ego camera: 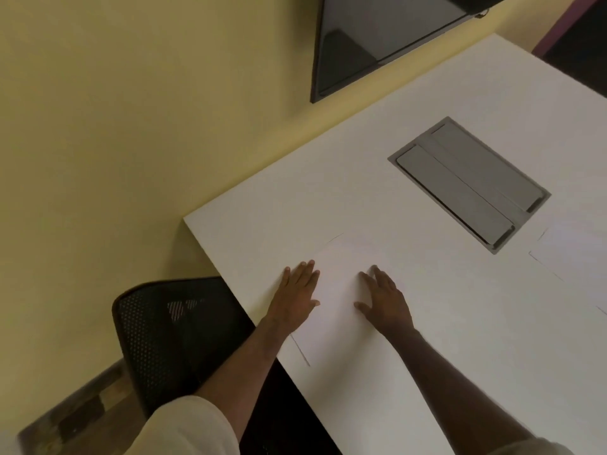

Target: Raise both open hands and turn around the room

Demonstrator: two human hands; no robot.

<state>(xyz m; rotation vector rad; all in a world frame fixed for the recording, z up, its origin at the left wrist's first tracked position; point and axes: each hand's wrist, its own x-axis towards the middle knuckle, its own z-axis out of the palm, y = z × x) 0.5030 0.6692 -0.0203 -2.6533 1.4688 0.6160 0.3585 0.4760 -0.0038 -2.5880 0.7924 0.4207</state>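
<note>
A white sheet of paper (341,290) lies flat on the white table (427,323), hard to tell from the tabletop but for its thin edges. My left hand (297,292) rests flat on the sheet's left side, fingers straight. A little to the right, my right hand (382,298) presses flat on the same sheet with its fingers spread. Neither hand holds anything.
A grey cable hatch (469,183) with two lids is set into the tabletop beyond the hands. Another white sheet (574,257) lies at the right edge. A black mesh chair (170,336) stands left of the table. A dark screen (377,41) hangs on the yellow wall.
</note>
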